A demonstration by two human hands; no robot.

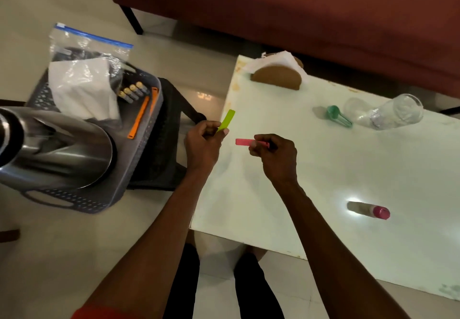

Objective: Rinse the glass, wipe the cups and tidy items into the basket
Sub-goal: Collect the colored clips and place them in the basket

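Note:
My left hand [202,144] pinches a lime-green plastic strip [227,119] at the table's left edge. My right hand [275,155] grips a pink strip [245,142] just above the white table [311,169]. To the left, a grey perforated basket [146,144] sits on a black stool. It holds a steel kettle [57,147], a zip bag [84,52] with white tissue, several batteries [132,90] and two orange strips [140,117]. Two clear glasses [398,112] lie on their sides at the table's far right, with a green scoop [336,114] beside them.
A brown napkin holder [276,77] with white tissue stands at the table's far edge. A small bottle with a pink cap [369,210] lies on the table near right. A dark red sofa [298,7] runs behind the table. My legs are below the table's near edge.

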